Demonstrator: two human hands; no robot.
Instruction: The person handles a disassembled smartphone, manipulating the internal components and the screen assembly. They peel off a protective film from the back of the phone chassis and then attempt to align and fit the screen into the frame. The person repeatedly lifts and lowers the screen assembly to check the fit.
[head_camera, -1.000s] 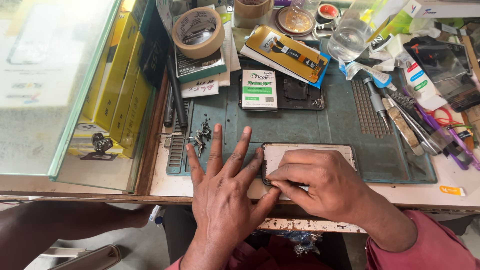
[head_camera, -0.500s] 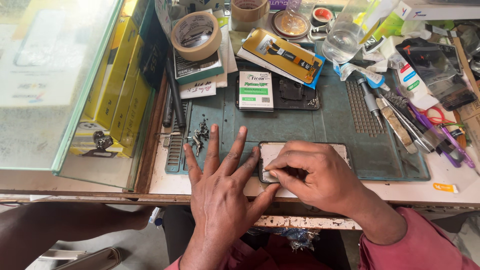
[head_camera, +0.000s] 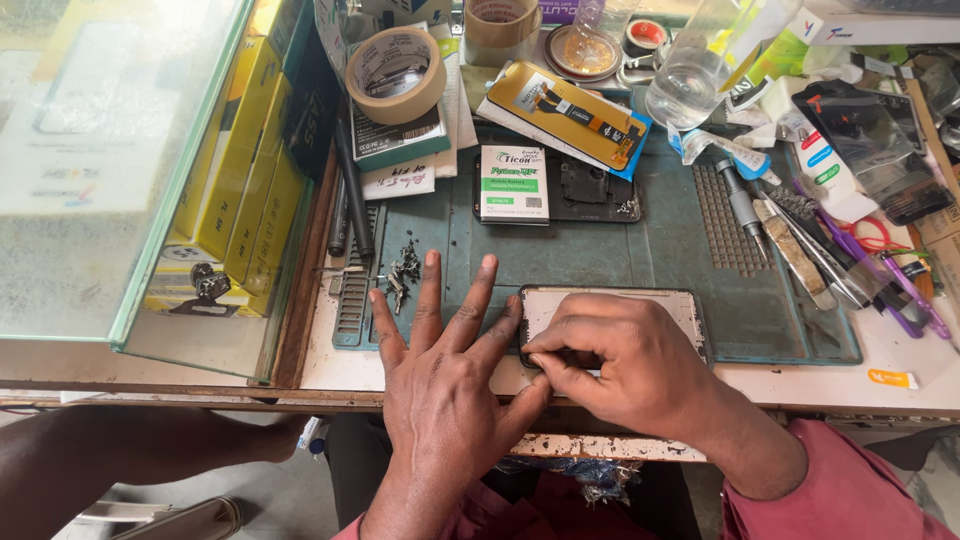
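A phone (head_camera: 665, 305) with a pale face lies flat on the green work mat (head_camera: 660, 235), near the bench's front edge. My left hand (head_camera: 445, 375) rests flat on the mat with fingers spread, its thumb and forefinger against the phone's left end. My right hand (head_camera: 615, 365) covers the phone's lower left part, with thumb and forefinger pinched at its lower left corner. What they pinch is too small to tell. A small heap of dark metal bits (head_camera: 403, 272) lies just beyond my left fingertips.
A disassembled black phone with a white battery (head_camera: 512, 183) lies further back on the mat. A tape roll (head_camera: 396, 72), a screen part in an orange pack (head_camera: 565, 110) and a clear bottle (head_camera: 688, 85) stand behind. Tweezers and screwdrivers (head_camera: 800, 235) lie right. A glass case (head_camera: 110, 170) is left.
My right hand's fingers have shifted slightly at the phone's lower left corner. The left hand stays spread flat. The view has drifted a little.
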